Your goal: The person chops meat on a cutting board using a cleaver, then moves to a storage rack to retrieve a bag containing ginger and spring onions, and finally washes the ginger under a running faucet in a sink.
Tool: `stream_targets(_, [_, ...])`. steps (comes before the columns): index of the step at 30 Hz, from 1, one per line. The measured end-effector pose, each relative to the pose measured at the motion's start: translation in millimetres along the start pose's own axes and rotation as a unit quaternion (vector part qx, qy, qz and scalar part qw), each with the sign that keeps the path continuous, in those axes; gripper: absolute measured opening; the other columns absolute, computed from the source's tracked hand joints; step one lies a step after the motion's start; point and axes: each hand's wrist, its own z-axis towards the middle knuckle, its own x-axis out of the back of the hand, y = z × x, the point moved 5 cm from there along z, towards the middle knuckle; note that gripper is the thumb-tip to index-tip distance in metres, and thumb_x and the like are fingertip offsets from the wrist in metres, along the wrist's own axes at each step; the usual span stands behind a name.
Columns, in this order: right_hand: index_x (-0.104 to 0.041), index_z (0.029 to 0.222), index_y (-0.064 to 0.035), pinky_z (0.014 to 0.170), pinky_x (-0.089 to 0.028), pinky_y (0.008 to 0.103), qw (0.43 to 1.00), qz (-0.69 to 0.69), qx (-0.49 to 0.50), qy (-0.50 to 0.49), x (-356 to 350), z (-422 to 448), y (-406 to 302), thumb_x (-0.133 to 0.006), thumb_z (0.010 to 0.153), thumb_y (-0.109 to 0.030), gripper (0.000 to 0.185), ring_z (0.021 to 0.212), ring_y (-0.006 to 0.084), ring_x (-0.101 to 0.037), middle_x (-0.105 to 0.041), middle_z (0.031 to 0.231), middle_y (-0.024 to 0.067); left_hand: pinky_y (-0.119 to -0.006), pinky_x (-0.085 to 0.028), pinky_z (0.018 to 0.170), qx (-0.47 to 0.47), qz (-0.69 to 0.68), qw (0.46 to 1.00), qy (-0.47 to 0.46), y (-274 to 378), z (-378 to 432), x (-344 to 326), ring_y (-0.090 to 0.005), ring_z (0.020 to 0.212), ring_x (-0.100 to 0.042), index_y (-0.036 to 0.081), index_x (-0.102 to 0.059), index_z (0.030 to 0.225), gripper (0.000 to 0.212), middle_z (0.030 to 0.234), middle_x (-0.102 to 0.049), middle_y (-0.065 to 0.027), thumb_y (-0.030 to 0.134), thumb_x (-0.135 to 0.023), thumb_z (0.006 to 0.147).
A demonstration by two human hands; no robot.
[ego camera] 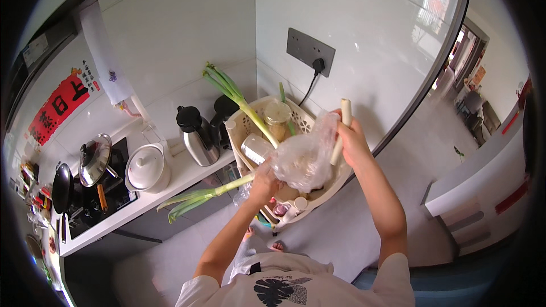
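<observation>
My left hand [264,183] grips the lower left side of a clear plastic bag [305,157], whose pale contents are blurred by the film. My right hand [353,140] holds a pale cylindrical rod [342,134] against the bag's gathered upper right part. Both hands are over a cream plastic basket cart [341,184]. One long green onion [251,113] leans up and left out of the basket. A second green onion [209,194] sticks out leftward by my left wrist; its inner end is hidden. Behind the bag stands a lidded jar [277,115], beside a clear container [256,149].
A steel thermos jug [198,136] and a white lidded pot [147,168] stand on the counter at left. Further along are a lidded pan [96,160] and a black wok [63,187]. A black plug [318,65] sits in the wall socket panel [298,47], its cord running down behind the basket.
</observation>
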Motion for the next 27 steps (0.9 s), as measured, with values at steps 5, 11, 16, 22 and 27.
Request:
stream_targets(5, [-0.056,0.109,-0.0056,0.073,-0.049,0.0299,0.991,0.087,0.048,0.090,31.0,-13.1,-25.8,-0.055,0.091,-0.014,0.019,0.087,0.0141,-0.059,-0.061,0.097,0.0046,-0.042,-0.046,0.094,0.035,0.083,0.992,0.086,5.4,-3.4,23.5,-0.0347,0.109,-0.055,-0.001,-0.054,0.124,0.049,0.123,-0.056,-0.0158,0.003,-0.059,0.075])
stream_targets(11, [-0.054,0.111,-0.0034,0.073,-0.052,0.0331,0.972,0.137,0.132,0.139,53.0,-41.3,-83.2,-0.053,0.092,-0.014,0.022,0.086,0.0167,-0.061,-0.063,0.100,0.0075,-0.036,-0.044,0.089,-0.147,0.251,0.957,0.011,64.9,23.2,63.4,-0.0248,0.102,-0.055,0.001,-0.056,0.125,0.052,0.115,-0.059,-0.0104,0.006,-0.056,0.074])
stream_targets(16, [-0.054,0.109,-0.0040,0.071,-0.051,0.0309,0.971,0.118,0.158,0.133,48.6,-56.1,-108.2,-0.051,0.093,-0.015,0.020,0.084,0.0147,-0.060,-0.062,0.099,0.0061,-0.039,-0.041,0.104,-0.307,0.225,0.923,-0.065,75.0,85.0,56.5,-0.0240,0.107,-0.057,0.003,-0.066,0.109,0.039,0.117,-0.061,-0.0076,0.007,-0.059,0.071])
stream_targets(22, [-0.055,0.107,-0.0048,0.071,-0.050,0.0301,0.970,0.112,0.176,0.128,57.0,-60.2,-114.0,-0.051,0.094,-0.015,0.017,0.085,0.0139,-0.059,-0.061,0.099,0.0053,-0.041,-0.029,0.115,-0.353,0.216,0.895,-0.167,43.6,142.5,9.1,-0.0250,0.113,-0.055,0.005,-0.067,0.102,0.031,0.115,-0.061,-0.0091,0.009,-0.059,0.073])
stream_targets(27, [-0.055,0.107,-0.0051,0.075,-0.050,0.0303,0.969,0.135,0.164,0.126,42.2,-49.8,-111.3,-0.054,0.092,-0.014,0.017,0.088,0.0141,-0.060,-0.062,0.100,0.0057,-0.041,-0.019,0.119,-0.341,0.108,0.922,-0.147,-5.8,145.1,-28.3,-0.0275,0.123,-0.049,0.011,-0.058,0.124,0.039,0.124,-0.059,-0.0088,0.013,-0.053,0.085])
